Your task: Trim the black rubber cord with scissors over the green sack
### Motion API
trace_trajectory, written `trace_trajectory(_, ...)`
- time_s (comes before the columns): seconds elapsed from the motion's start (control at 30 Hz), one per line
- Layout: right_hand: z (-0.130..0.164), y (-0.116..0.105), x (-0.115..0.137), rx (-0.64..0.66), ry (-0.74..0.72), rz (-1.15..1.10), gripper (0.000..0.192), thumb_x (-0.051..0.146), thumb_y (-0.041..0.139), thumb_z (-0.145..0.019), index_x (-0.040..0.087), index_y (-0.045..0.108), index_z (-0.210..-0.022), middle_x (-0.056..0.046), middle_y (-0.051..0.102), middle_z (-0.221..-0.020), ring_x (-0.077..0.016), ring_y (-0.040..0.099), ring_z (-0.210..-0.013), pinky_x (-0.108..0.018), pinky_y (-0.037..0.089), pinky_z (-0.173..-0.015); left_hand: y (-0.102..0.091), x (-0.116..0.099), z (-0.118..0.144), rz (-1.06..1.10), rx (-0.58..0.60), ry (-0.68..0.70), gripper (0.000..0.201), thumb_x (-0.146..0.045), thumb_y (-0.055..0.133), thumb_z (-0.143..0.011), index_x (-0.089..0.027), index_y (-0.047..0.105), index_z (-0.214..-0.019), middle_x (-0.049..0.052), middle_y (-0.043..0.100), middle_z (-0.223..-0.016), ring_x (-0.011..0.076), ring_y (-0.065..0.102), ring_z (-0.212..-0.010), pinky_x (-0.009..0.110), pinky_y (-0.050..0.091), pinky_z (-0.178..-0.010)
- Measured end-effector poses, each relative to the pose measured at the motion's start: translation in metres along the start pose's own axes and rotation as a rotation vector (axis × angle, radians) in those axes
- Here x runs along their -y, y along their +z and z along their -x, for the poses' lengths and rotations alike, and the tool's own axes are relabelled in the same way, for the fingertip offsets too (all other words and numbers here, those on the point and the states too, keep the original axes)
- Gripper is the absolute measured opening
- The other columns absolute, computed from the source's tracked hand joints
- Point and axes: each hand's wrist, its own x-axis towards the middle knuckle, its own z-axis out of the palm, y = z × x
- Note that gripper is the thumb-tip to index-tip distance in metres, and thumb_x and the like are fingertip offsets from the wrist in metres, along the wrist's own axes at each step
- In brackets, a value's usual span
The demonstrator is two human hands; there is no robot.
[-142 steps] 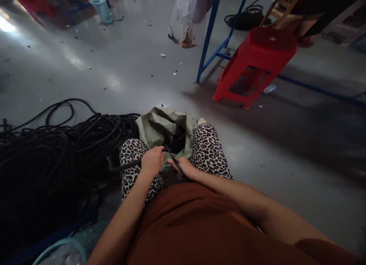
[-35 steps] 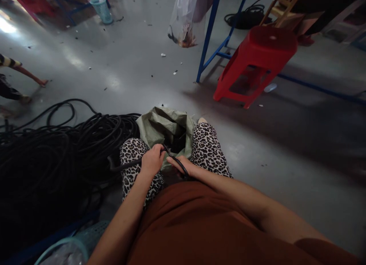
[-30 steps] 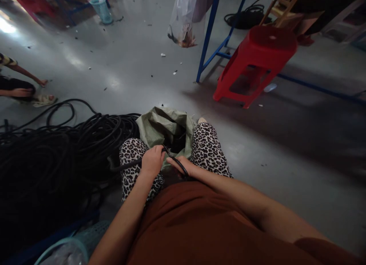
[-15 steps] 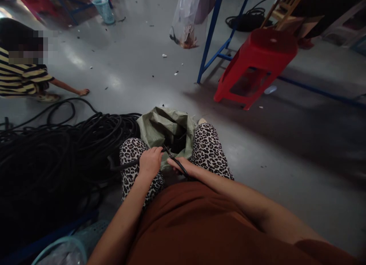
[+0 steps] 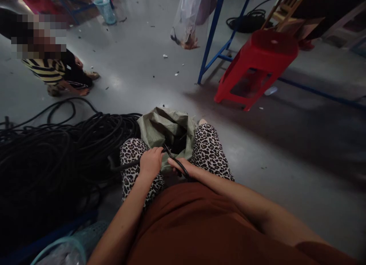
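My left hand [image 5: 151,162] is closed around a black rubber hose [image 5: 126,166], whose tip pokes out past my fingers. In my right hand [image 5: 183,165] is a pair of scissors [image 5: 179,164] with black handles. Its blades point up and left and meet the hose tip just beyond my left fingers; whether they bite into it I cannot tell. Below both hands, between my knees, a green woven sack [image 5: 153,122] stands with its mouth wide and dark pieces inside. The hose runs left toward a big heap of black coiled hose [image 5: 85,137].
A person [image 5: 48,72] in a striped top crouches on the floor beyond the heap. A red stool [image 5: 257,67] stands at the right by a blue metal frame [image 5: 211,36]. A clear plastic bag [image 5: 187,25] hangs there. At lower left is a light-blue basket [image 5: 61,242].
The scissor handles have spread apart slightly, while my hands stay almost in place. The crouching person has shifted to the right and turned, with the legs now showing.
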Motion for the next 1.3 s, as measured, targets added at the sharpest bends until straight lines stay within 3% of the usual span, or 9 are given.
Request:
trace_trajectory(0.27, 0.0, 0.006, -0.001, -0.077, -0.01, -0.019, 0.056, 0.064, 0.046, -0.084, 0.013, 0.055, -0.063, -0.003, 0.053, -0.053, -0.0101, 0.047, -0.042, -0.021, 0.038, -0.041, -0.001, -0.003, -0.002, 0.003, 0.001, -0.008, 0.024, -0.027, 0.046, -0.09, -0.017, 0.062, -0.105, 0.008, 0.069, -0.097, 0.0215, 0.063, -0.086, 0.032, 0.044, -0.074)
trace_trajectory(0.53, 0.01, 0.006, 0.007, -0.063, -0.016, 0.088, 0.062, 0.068, 0.04, -0.085, 0.015, 0.047, -0.054, 0.001, 0.045, -0.043, -0.0093, 0.046, -0.034, -0.018, 0.033, -0.034, 0.001, -0.003, -0.002, 0.0, 0.021, -0.018, 0.026, -0.028, 0.046, -0.09, -0.017, 0.062, -0.107, 0.008, 0.068, -0.097, 0.0217, 0.063, -0.087, 0.032, 0.044, -0.074)
trace_trajectory(0.8, 0.018, 0.007, 0.012, -0.091, 0.054, 0.124, 0.059, 0.063, 0.044, -0.086, 0.018, 0.041, -0.049, 0.002, 0.041, -0.037, -0.0097, 0.043, -0.032, -0.019, 0.03, -0.033, 0.0, -0.003, -0.002, -0.014, 0.026, -0.015, 0.025, -0.028, 0.045, -0.09, -0.017, 0.062, -0.105, 0.008, 0.068, -0.095, 0.0219, 0.063, -0.086, 0.032, 0.044, -0.073)
trace_trajectory(1.3, 0.026, -0.002, 0.009, -0.056, 0.041, 0.152, 0.054, 0.058, 0.05, -0.085, 0.018, 0.039, -0.05, 0.004, 0.037, -0.038, -0.0078, 0.039, -0.033, -0.018, 0.029, -0.032, 0.0, -0.002, -0.002, -0.032, 0.073, 0.017, 0.024, -0.026, 0.045, -0.089, -0.018, 0.062, -0.104, 0.008, 0.067, -0.094, 0.0225, 0.062, -0.087, 0.033, 0.044, -0.075)
